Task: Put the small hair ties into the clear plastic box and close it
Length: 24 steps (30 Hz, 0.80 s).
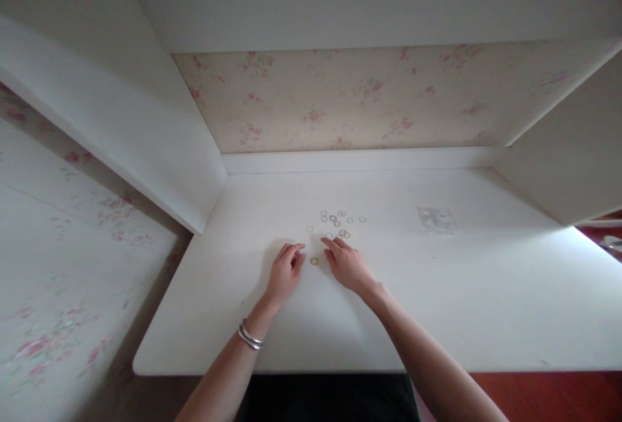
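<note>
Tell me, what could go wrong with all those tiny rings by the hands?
The small rings lie loose and scattered on the white desk, so a sweep of the right hand might scatter them further. The single ring between both hands looks thin and flat, so the left hand may struggle to pinch it. Pale rings could be overlooked on white.

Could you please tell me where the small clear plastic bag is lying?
The plastic bag lies on the white desk, right of the scattered rings, beyond the right hand.
</note>
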{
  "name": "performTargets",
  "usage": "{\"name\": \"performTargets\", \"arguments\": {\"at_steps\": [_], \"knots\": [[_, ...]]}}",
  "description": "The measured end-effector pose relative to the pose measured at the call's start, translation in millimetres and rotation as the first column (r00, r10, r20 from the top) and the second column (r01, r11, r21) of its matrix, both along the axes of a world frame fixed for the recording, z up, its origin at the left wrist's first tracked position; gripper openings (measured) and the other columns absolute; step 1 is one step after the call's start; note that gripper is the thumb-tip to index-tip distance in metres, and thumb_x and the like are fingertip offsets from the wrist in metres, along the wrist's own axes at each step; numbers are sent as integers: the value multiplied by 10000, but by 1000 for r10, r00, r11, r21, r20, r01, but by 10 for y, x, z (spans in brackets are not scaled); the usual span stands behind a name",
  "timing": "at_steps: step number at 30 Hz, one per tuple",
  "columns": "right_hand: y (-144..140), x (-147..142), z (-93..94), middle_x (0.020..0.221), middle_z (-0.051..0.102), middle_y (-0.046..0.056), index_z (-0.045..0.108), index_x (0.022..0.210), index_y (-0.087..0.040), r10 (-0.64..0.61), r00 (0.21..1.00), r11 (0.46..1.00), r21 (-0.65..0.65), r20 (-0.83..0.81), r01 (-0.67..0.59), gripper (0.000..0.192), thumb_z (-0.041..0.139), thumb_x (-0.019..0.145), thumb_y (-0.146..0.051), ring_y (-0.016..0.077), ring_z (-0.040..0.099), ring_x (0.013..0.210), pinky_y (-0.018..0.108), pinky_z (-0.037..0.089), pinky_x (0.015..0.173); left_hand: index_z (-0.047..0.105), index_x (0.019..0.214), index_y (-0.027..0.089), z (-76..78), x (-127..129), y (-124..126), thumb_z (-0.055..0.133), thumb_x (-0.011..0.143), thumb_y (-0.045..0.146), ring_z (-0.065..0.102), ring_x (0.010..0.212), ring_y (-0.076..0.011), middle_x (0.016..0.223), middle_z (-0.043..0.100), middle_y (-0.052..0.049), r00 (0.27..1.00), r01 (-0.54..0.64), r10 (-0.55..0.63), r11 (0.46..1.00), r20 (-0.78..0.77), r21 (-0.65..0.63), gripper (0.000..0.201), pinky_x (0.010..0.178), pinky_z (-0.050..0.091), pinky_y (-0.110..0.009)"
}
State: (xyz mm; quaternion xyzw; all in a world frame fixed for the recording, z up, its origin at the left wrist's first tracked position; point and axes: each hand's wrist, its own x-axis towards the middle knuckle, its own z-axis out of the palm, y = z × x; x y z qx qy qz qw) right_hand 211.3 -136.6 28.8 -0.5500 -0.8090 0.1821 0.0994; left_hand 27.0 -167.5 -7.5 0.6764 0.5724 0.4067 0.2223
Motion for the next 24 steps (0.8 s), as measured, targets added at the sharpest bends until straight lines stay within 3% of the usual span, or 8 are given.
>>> {"name": "performTargets", "arguments": {"at_steps": [5,10,15,20,24], "knots": [[338,-316,61,1134,515,82,433,1297,-318,28,990,1000,9,137,-29,386,356,921,-284,203,551,929,275,391,681,544,1062,180,1,-47,17,438,893,197,543,810,-136,928,545,-47,994,-93,92,996,60,5,201,748,454,-269],[442,-334,2,1094,529,87,636,1020,-252,63,990,998,15,128,-65,290,365,922,-288,210,518,938,290,376,699,532,1066,172,4,-44,9,441,890,210,533,770,-133,902,541,-44,993,-96,98,995,62,-27,202,724,446,-269],[286,-124,-103,1024,557,82,653,890,-209,66,993,996,60,97,-72,287,370,921,-246,187,520,888,259,369,664,542,1048,180,-4,-48,19,450,881,209,541,764,-137,890,551,-40,996,-72,73,997,55,-32,193,722,444,-270],[-6,-7,-138,985,557,70,628,929,-208,28,997,990,141,-70,-18,268,362,934,-239,155,534,854,240,395,689,549,1039,187,-11,-39,21,454,875,211,548,758,-138,869,552,-33,997,-57,59,998,47,-40,191,722,447,-270],[-183,-47,-139,982,554,58,617,970,-227,102,983,982,174,-150,-76,247,373,935,-245,150,536,855,237,409,715,546,1034,191,-9,-32,20,452,876,218,560,771,-140,869,561,-32,997,-55,58,997,51,-47,186,722,453,-267]]}}
